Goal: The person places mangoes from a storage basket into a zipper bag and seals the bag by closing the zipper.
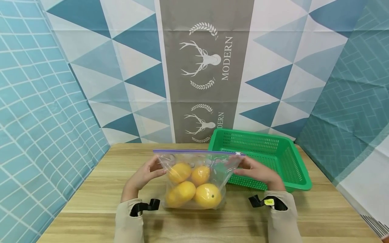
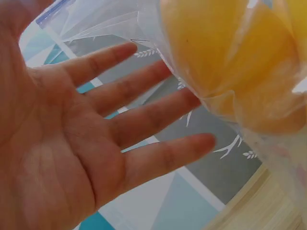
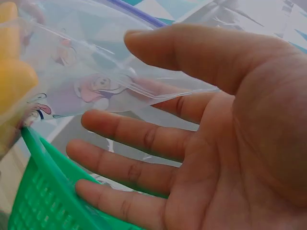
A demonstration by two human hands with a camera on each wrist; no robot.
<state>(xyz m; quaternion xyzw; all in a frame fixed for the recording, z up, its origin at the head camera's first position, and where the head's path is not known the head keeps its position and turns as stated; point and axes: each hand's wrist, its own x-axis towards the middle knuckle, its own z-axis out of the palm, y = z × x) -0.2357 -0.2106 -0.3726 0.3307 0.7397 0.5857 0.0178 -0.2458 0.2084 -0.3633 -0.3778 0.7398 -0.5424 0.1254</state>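
A clear zip bag stands upright on the table, holding several yellow-orange fruits. Along its top runs a purple zip strip, with a small white slider near the right end. Beside the bag's left edge is my left hand, fingers straight and spread, fingertips right at the plastic in the left wrist view. My right hand is at the opposite upper corner. In the right wrist view its fingers extend straight, and the bag's corner lies between thumb and index finger. Printed cartoon figures show on the plastic.
A green perforated basket stands behind and to the right of the bag, partly overlapped by it and my right hand. The wooden table ends at a patterned backdrop, with blue tiled sheets at the sides.
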